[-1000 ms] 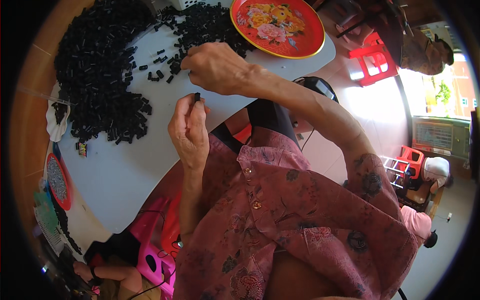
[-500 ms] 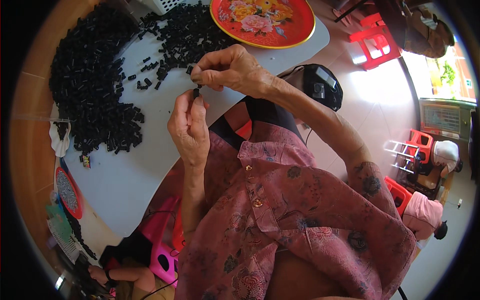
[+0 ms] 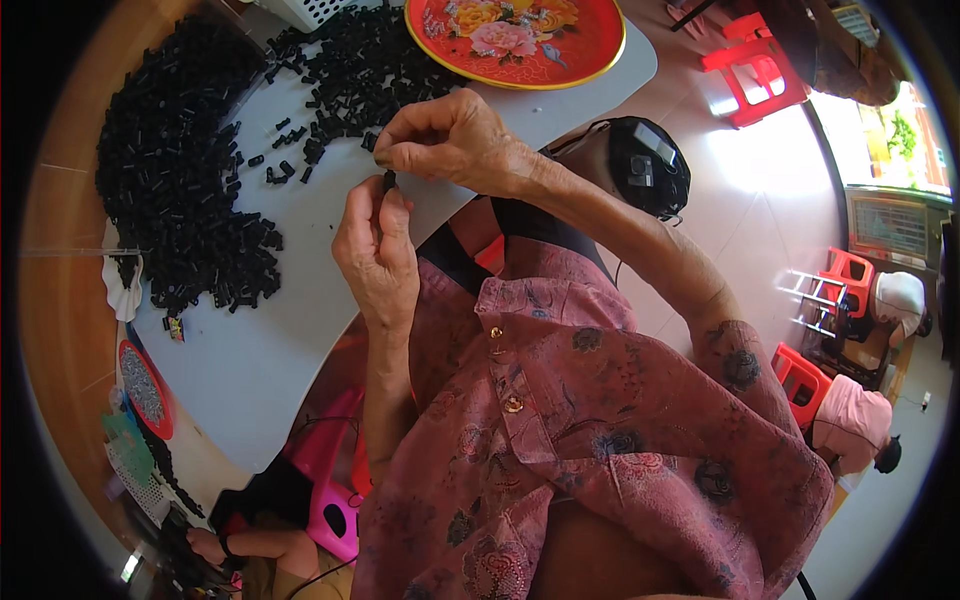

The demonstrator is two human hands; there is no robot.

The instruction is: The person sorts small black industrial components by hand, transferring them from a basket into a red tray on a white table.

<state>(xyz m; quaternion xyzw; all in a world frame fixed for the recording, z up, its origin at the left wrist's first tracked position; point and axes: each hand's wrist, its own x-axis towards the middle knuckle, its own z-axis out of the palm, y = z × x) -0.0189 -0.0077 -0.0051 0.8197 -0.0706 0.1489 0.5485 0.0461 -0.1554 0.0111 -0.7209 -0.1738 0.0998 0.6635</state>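
My left hand (image 3: 376, 252) is raised at the near edge of the table, thumb and fingers closed on a small black cylindrical piece (image 3: 389, 181) that points up. Just above it, my right hand (image 3: 455, 143) is pinched closed, its fingertips close to the top of that piece. Whatever lies in the right pinch is too small and hidden to name. Beyond both hands, a scattered pile of similar black pieces (image 3: 375, 70) covers part of the pale table (image 3: 235, 375). A larger heap of them (image 3: 185, 190) lies to the left.
A red round tray (image 3: 520, 68) with a flower pattern and small shiny bits sits at the far edge. At the left is a red dish (image 3: 146, 390) of small silvery parts. A black bag (image 3: 645, 170) stands right of the table. Another person's arm (image 3: 265, 545) shows lower left.
The view has shifted slightly. My right fingertips have moved a little left, still above the piece in my left hand. The left hand keeps its hold.
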